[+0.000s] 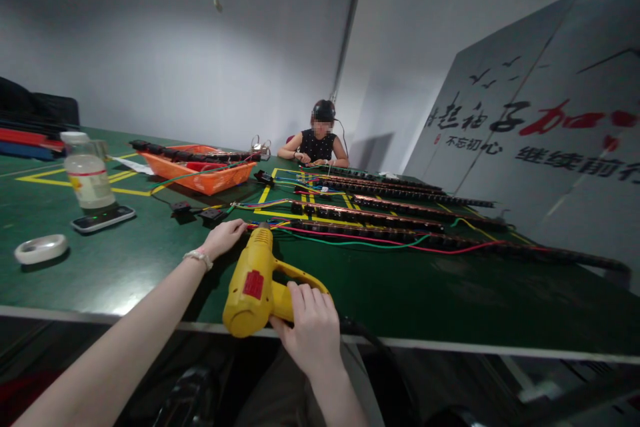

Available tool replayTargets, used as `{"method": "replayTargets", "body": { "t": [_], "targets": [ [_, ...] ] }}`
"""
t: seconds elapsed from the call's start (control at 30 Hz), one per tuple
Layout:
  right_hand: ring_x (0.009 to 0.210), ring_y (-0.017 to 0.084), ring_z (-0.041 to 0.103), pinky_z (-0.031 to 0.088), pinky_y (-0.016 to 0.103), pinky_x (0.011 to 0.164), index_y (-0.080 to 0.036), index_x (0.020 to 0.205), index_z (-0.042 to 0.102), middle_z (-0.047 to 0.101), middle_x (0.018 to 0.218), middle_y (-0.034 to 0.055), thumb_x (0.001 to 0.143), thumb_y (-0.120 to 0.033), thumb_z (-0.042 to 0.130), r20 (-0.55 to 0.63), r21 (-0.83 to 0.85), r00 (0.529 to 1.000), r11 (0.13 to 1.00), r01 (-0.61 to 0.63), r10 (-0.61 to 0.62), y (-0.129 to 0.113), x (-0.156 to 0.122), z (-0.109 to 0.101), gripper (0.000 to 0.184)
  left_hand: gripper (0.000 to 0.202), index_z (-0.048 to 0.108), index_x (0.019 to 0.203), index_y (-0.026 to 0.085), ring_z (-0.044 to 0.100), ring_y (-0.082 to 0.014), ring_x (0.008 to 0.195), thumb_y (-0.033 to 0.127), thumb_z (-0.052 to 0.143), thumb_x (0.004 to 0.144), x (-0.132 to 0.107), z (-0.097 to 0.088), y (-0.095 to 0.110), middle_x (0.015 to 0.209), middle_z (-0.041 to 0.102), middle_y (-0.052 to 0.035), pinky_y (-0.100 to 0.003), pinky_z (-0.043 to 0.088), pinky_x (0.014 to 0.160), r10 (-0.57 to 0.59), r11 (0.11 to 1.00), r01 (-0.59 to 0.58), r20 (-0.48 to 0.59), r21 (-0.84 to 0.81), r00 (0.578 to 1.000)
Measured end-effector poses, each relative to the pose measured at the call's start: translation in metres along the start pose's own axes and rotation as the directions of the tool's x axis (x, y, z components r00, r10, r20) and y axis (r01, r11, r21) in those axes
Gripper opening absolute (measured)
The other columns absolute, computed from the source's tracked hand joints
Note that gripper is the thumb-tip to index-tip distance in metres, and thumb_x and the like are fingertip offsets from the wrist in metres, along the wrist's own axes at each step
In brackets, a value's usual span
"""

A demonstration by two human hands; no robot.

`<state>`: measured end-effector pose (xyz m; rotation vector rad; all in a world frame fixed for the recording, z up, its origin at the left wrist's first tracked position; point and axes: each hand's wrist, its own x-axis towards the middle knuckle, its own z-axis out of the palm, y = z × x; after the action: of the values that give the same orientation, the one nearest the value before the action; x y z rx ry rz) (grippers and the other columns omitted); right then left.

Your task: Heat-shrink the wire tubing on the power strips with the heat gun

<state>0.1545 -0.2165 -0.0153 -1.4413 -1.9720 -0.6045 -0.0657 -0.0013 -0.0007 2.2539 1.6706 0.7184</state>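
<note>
At the near edge of the green surface: one heat gun. It had a yellow plastic body with a red patch on the side, its rounded rear end faced the camera, and its nozzle pointed away across the surface.

- The right hand was clenched round the yellow handle, fingers wrapped over the top.
- A black cord trailed from below the handle towards the right, under the surface edge.
- The left hand, with a pale bracelet at the wrist, lay on the surface just beside the nozzle, fingers curled. Its fingertips were hidden, so whether it pinched anything could not be told.
- Just beyond the nozzle, red and green wires ran along rows of long black strips.
- To the left stood an orange tray holding more strips.
- Nearer on that side was a clear bottle, apparently standing just behind a dark phone.
- A white tape roll lay near the phone.
- At the far end sat a second person, forearms on the surface.
- To the right stood a grey board with painted characters.
</note>
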Motion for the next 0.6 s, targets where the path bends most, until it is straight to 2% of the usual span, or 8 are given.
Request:
{"method": "replayTargets", "body": {
  "t": [0.13, 0.23, 0.33, 0.4, 0.43, 0.47, 0.53, 0.6],
  "targets": [
    [0.082, 0.021, 0.051, 0.036, 0.035, 0.074, -0.013, 0.112, 0.054, 0.059, 0.091, 0.0083, 0.088, -0.055, 0.041, -0.001, -0.030, 1.000, 1.000, -0.005, 0.005, 0.015, -0.007, -0.006, 0.050, 0.036, 0.056, 0.085, 0.023, 0.059, -0.0176, 0.076, 0.048, 0.030, 0.088, -0.003, 0.000, 0.003, 0.082, 0.065, -0.0022, -0.025, 0.040, 0.064, 0.006, 1.000, -0.007, -0.027, -0.006, 1.000],
    [0.080, 0.021, 0.051, 0.035, 0.035, 0.074, -0.012, 0.110, 0.056, 0.059, 0.088, 0.0081, 0.090, -0.055, 0.033, -0.051, -0.044, 0.998, 0.999, -0.028, 0.026, 0.025, -0.012, -0.009, 0.052, 0.027, 0.054, 0.093, 0.022, 0.059, -0.0176, 0.084, 0.041, 0.036, 0.088, -0.007, -0.001, 0.010, 0.097, 0.062, -0.0042, -0.026, 0.043, 0.072, 0.098, 0.995, -0.097, -0.141, 0.013, 0.985],
    [0.079, 0.021, 0.051, 0.034, 0.034, 0.074, -0.012, 0.110, 0.056, 0.060, 0.087, 0.0080, 0.091, -0.055, 0.030, -0.072, -0.065, 0.997, 0.997, -0.034, 0.029, 0.037, -0.017, -0.014, 0.054, 0.023, 0.053, 0.099, 0.019, 0.056, -0.0192, 0.094, 0.033, 0.040, 0.086, -0.014, -0.003, 0.024, 0.108, 0.056, -0.0077, -0.030, 0.043, 0.085, 0.261, 0.965, -0.247, -0.306, 0.085, 0.915],
    [0.080, 0.021, 0.051, 0.033, 0.034, 0.074, -0.011, 0.111, 0.055, 0.060, 0.089, 0.0079, 0.091, -0.055, 0.034, -0.047, -0.079, 0.999, 0.997, -0.016, 0.013, 0.047, -0.021, -0.020, 0.052, 0.021, 0.053, 0.099, 0.019, 0.054, -0.0192, 0.100, 0.028, 0.038, 0.086, -0.019, -0.001, 0.037, 0.105, 0.055, -0.0080, -0.030, 0.041, 0.091, 0.383, 0.923, -0.369, -0.327, 0.108, 0.864],
    [0.080, 0.020, 0.051, 0.033, 0.033, 0.074, -0.011, 0.110, 0.055, 0.060, 0.089, 0.0076, 0.090, -0.055, 0.035, -0.037, -0.082, 0.999, 0.997, -0.006, 0.003, 0.052, -0.024, -0.023, 0.052, 0.022, 0.054, 0.098, 0.019, 0.055, -0.0180, 0.099, 0.026, 0.036, 0.087, -0.022, 0.000, 0.044, 0.103, 0.056, -0.0071, -0.028, 0.042, 0.090, 0.442, 0.896, -0.433, -0.279, 0.096, 0.853],
    [0.081, 0.020, 0.052, 0.033, 0.033, 0.074, -0.011, 0.110, 0.055, 0.060, 0.089, 0.0074, 0.090, -0.055, 0.036, -0.031, -0.080, 1.000, 0.997, 0.004, -0.006, 0.057, -0.026, -0.026, 0.052, 0.023, 0.054, 0.098, 0.020, 0.056, -0.0164, 0.095, 0.024, 0.034, 0.088, -0.024, 0.003, 0.051, 0.102, 0.057, -0.0060, -0.027, 0.043, 0.087, 0.502, 0.864, -0.497, -0.189, 0.078, 0.844],
    [0.080, 0.020, 0.052, 0.033, 0.032, 0.074, -0.011, 0.109, 0.055, 0.060, 0.088, 0.0073, 0.090, -0.055, 0.036, -0.040, -0.076, 0.999, 0.997, 0.018, -0.022, 0.067, -0.031, -0.033, 0.051, 0.025, 0.057, 0.098, 0.021, 0.058, -0.0154, 0.092, 0.022, 0.033, 0.088, -0.025, 0.011, 0.063, 0.104, 0.058, -0.0046, -0.026, 0.045, 0.085, 0.599, 0.799, -0.600, 0.021, 0.046, 0.800],
    [0.079, 0.019, 0.052, 0.034, 0.031, 0.072, -0.011, 0.109, 0.055, 0.061, 0.087, 0.0072, 0.090, -0.054, 0.038, -0.035, -0.090, 0.999, 0.995, 0.033, -0.036, 0.076, -0.036, -0.041, 0.050, 0.027, 0.058, 0.101, 0.022, 0.058, -0.0165, 0.096, 0.024, 0.034, 0.088, -0.023, 0.019, 0.069, 0.108, 0.059, -0.0048, -0.027, 0.045, 0.087, 0.618, 0.780, -0.625, 0.129, 0.017, 0.775]
  ]
}}
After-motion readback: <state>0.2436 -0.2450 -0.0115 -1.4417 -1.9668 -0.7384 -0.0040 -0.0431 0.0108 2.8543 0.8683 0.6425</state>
